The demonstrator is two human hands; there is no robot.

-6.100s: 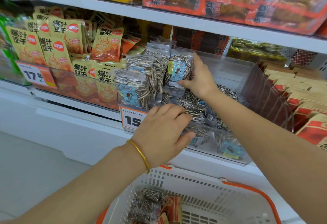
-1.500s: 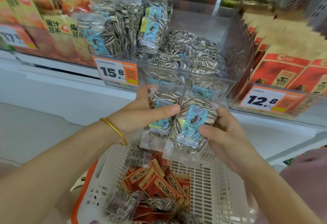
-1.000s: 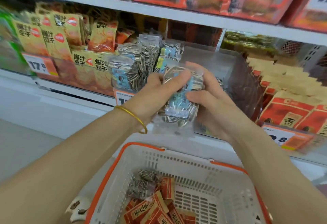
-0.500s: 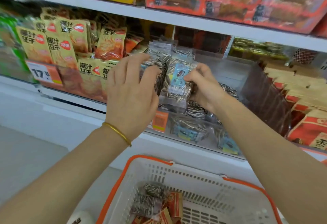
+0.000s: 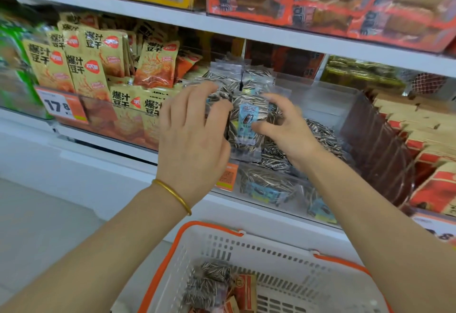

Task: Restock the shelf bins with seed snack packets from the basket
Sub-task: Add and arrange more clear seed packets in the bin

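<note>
Far left on the shelf, yellow packets (image 5: 86,65) stand in a bin behind an orange price tag (image 5: 61,106). Right of them, the left hand (image 5: 195,137), with a gold bangle (image 5: 172,193) at the wrist, lies open, its loosely spread fingers touching a row of upright seed packets (image 5: 229,78). Just beside it, the right hand (image 5: 288,132) grips one seed packet (image 5: 248,125) with a blue label, thumb on its front, held upright against that row inside the clear bin (image 5: 328,100). More packets lie flat in the bin. Near, below the arms, a white basket (image 5: 197,228) with an orange rim holds another seed bag (image 5: 209,280). Far right stand red packets (image 5: 434,189).
</note>
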